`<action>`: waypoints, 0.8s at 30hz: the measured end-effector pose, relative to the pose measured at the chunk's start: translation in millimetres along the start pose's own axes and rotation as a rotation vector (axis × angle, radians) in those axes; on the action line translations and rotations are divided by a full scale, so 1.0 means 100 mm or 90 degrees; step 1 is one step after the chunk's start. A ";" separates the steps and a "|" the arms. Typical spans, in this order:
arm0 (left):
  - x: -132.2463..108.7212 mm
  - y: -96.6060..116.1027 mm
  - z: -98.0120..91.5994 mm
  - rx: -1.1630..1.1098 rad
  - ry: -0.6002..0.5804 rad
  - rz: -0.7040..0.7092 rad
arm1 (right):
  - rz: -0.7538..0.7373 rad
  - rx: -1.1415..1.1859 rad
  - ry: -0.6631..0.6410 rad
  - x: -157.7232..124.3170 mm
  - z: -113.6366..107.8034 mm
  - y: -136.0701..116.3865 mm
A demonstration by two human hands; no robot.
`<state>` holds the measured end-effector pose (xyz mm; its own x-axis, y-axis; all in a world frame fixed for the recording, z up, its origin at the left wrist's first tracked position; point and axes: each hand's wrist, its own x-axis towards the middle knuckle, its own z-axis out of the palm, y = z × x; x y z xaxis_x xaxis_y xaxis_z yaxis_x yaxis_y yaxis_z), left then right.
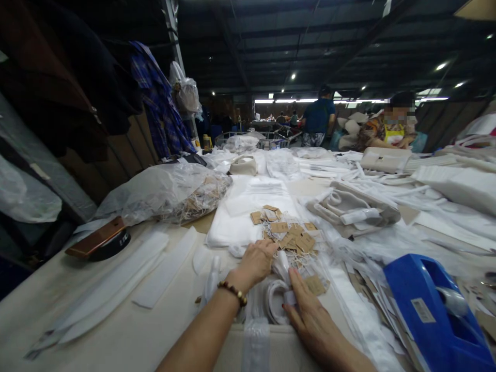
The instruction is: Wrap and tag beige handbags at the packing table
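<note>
My left hand (258,262), with a beaded bracelet on its wrist, reaches to the near edge of a pile of brown paper hang tags (294,238) with white strings. Its fingers are closed and bent downward, and what lies under the tips is hidden. My right hand (310,310) has thumb and fingers around a coiled pale strap (276,302) with white wrapping. The strap rests on a beige bag (279,346) directly in front of me. A strip of clear plastic (256,343) runs down the bag's front.
White plastic sleeves (232,222) lie behind the tags. A blue tape dispenser (430,305) stands right, a beige bag (354,209) behind it. At left are a brown-and-black case (103,240), white strips (116,284) and a filled clear bag (166,194). A person (391,124) works far right.
</note>
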<state>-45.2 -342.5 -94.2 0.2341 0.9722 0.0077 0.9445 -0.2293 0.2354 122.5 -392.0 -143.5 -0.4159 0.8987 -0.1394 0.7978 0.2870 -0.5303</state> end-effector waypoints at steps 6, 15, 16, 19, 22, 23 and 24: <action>0.23 -0.24 -0.03 0.052 -0.135 -0.041 | -0.032 0.003 0.051 0.01 0.13 0.14; -0.17 -0.37 -0.28 0.119 -0.180 -0.199 | -0.012 0.006 -0.036 -0.02 0.00 -0.10; -0.19 -0.31 -0.29 0.133 -0.162 -0.194 | -0.009 0.016 -0.045 -0.02 -0.02 -0.13; -0.21 -0.10 -0.21 0.133 -0.080 -0.153 | -0.002 0.090 -0.046 -0.04 -0.05 -0.11; -0.21 0.05 0.01 0.097 -0.046 -0.146 | 0.001 0.215 0.028 -0.04 -0.07 0.09; -0.20 0.07 0.10 0.093 -0.034 -0.161 | 0.013 0.223 0.081 -0.03 -0.09 0.20; -0.20 0.07 0.18 0.092 -0.017 -0.177 | 0.030 0.205 0.135 -0.01 -0.11 0.31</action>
<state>-38.8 -364.1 -110.1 -0.0335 0.9974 -0.0640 0.9957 0.0388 0.0841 152.2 -380.2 -150.7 -0.2553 0.9668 -0.0115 0.6218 0.1550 -0.7677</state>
